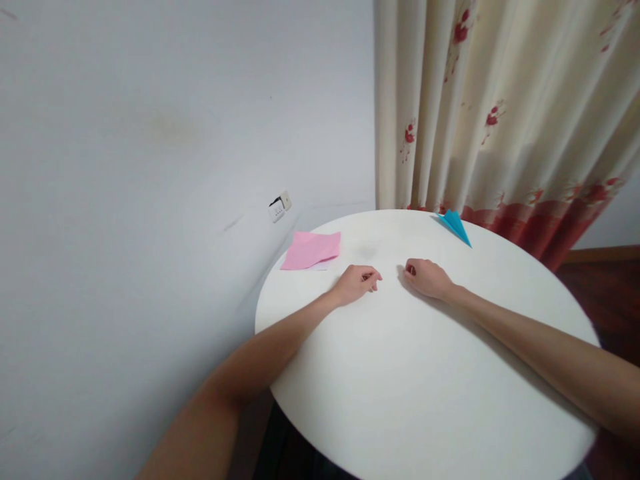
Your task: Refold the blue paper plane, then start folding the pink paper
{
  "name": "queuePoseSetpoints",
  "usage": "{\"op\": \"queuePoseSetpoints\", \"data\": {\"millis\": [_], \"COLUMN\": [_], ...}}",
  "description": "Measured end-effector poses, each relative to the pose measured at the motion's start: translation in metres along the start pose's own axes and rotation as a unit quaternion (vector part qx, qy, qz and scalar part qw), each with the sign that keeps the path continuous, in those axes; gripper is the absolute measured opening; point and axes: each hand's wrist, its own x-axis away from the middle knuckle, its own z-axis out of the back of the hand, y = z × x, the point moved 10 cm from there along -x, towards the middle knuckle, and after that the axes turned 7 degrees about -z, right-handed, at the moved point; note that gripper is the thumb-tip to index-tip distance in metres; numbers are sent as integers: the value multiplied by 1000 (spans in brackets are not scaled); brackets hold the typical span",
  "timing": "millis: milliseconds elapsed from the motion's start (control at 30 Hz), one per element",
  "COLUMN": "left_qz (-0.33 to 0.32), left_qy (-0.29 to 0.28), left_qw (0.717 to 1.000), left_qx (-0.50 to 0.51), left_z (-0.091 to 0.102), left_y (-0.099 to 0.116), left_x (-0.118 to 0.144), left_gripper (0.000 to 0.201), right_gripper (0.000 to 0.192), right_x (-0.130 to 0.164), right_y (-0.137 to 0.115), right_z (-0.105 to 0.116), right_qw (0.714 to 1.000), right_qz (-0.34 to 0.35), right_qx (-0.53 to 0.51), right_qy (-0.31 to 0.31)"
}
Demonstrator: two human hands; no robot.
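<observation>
My left hand [355, 285] rests on the white round table [400, 387], its fingers loosely curled inward with no object showing in them. Just beyond it, on the left, lies a sheet of pink paper [311, 249] with a slightly lifted edge; a bit of white paper [320, 265] peeks out underneath. Across a small gap, my right hand [427, 277] lies on its side, curled into a loose fist; nothing is seen in it. A blue folded paper plane [456, 227] sits near the table's far edge, beyond my right hand and apart from it.
A pale wall [175, 167] runs along the table's left side, with a socket [277, 211] and a small plate beside it. Behind the table hangs a cream curtain [450, 120] with red flowers. Dark floor [610, 300] shows at the right.
</observation>
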Motion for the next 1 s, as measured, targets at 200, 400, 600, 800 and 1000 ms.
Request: {"op": "queuePoseSetpoints", "data": {"millis": [200, 400, 600, 800, 1000], "left_qz": [1, -5, 38, 102, 137], "left_qy": [39, 115, 178, 192, 149], "left_qw": [999, 986, 960, 929, 907], "left_qx": [-37, -118, -214, -301, -369], "left_z": [29, 74, 118, 159, 165], "left_y": [-7, -23, -50, -69, -79], "left_x": [-5, -11, -7, 8, 13], "left_gripper": [26, 20, 20, 36, 37], "right_gripper": [19, 19, 20, 21, 22], "right_x": [-3, -2, 0, 1, 3], "right_y": [3, 6, 4, 3, 1], "right_z": [-3, -2, 1, 2, 4], "right_qw": [1000, 999, 999, 999, 999], "right_qz": [9, 9, 14, 6, 5], "right_qx": [-18, -34, -36, -36, -36], "right_qy": [-3, -10, -6, -12, -16]}}
